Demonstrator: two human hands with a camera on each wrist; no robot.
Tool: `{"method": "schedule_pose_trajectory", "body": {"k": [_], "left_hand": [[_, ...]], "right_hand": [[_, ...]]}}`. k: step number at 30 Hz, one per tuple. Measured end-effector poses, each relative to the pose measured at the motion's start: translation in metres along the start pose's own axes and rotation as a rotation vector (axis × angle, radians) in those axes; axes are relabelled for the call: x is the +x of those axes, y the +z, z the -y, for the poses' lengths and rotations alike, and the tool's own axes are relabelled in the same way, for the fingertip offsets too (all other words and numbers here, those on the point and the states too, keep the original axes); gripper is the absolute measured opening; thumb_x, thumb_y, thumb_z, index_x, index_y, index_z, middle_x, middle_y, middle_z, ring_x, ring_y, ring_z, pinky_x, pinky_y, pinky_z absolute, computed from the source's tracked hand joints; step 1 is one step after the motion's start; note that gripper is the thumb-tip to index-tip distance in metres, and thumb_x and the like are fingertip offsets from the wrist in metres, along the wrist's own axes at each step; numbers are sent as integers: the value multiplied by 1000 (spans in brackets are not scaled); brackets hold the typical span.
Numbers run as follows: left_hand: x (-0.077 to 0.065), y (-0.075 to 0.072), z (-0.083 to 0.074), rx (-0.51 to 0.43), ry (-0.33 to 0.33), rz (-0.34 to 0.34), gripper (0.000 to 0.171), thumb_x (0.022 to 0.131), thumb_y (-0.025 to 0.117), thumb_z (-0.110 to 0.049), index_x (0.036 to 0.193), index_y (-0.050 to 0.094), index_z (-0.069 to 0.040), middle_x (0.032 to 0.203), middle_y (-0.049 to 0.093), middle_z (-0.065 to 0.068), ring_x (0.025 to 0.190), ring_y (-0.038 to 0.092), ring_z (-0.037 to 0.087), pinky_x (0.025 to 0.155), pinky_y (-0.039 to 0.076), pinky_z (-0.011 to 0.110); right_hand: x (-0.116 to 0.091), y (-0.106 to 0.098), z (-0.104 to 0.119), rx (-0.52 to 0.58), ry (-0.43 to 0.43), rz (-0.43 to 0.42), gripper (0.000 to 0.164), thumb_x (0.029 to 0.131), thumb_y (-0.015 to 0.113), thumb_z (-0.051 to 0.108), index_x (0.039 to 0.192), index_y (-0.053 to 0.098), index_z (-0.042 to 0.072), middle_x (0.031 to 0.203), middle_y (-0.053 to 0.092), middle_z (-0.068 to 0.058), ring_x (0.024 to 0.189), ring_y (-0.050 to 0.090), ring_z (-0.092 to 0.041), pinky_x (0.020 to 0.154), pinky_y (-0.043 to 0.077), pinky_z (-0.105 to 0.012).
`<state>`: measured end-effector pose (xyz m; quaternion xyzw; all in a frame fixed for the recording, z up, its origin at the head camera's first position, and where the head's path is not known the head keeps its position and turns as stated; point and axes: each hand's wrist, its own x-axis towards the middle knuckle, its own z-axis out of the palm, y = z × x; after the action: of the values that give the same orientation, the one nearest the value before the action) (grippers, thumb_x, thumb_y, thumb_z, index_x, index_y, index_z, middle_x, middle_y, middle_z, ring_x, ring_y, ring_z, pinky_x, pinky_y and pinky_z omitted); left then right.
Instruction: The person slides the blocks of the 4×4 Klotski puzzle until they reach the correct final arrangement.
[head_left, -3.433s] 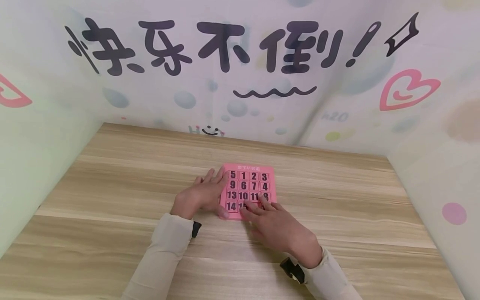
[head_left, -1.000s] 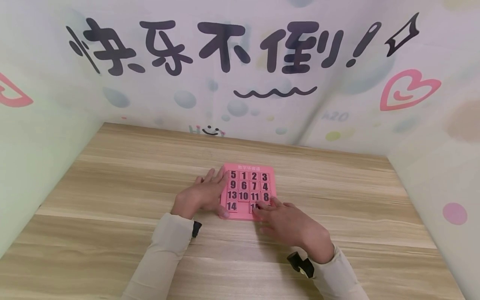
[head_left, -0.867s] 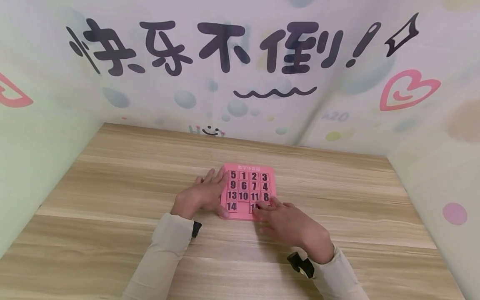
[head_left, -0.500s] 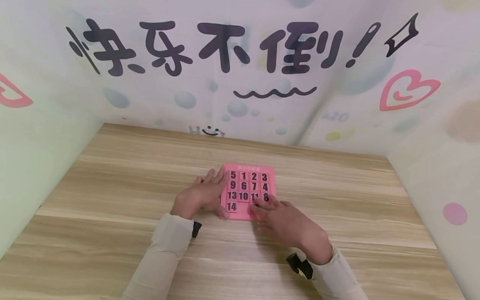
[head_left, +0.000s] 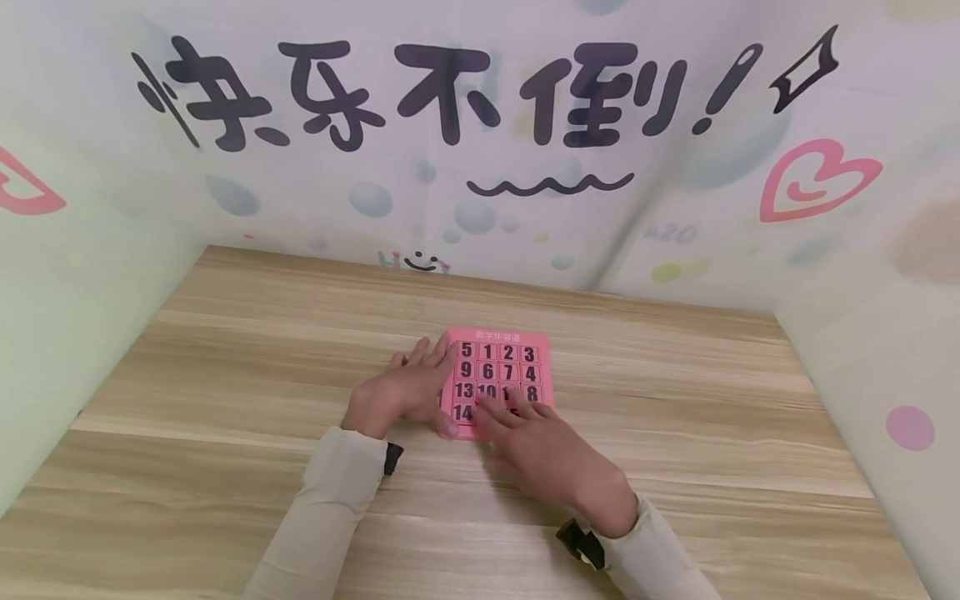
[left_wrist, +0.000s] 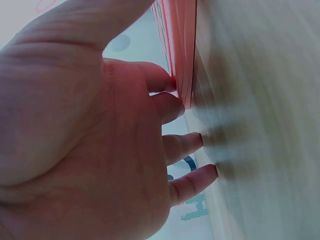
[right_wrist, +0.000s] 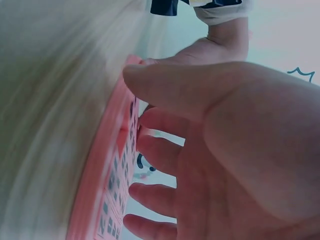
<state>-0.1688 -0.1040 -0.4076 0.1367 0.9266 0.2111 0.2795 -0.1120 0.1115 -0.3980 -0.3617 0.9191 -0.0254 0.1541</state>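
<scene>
Right grip (head_left: 546,450) slid leftward, spread over the pink puzzle (head_left: 497,372); spread left grip (head_left: 405,390) touches its left edge.

You wear creased cream sleeves (head_left: 318,517) reaching your wrists. Beside each cuff (head_left: 358,454), a small black piece (head_left: 580,543) juts out.

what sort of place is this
Seemingly an indoor activity booth: a wood-grain table holding a pink number puzzle, with a white backdrop printed in big Chinese characters behind.
</scene>
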Motion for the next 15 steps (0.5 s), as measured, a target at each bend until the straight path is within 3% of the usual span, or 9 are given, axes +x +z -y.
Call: {"method": "schedule_pose_trajectory", "body": {"k": [15], "left_hand": [[1, 1, -1, 26, -7, -11, 121, 75, 84, -40, 160, 5, -9, 167, -8, 7, 153, -10, 33, 124, 1, 55]], "right_hand": [[5, 5, 7, -34, -8, 17, 54, 102, 51, 41, 153, 41, 24, 163, 28, 4, 151, 20, -34, 120, 24, -56]]}}
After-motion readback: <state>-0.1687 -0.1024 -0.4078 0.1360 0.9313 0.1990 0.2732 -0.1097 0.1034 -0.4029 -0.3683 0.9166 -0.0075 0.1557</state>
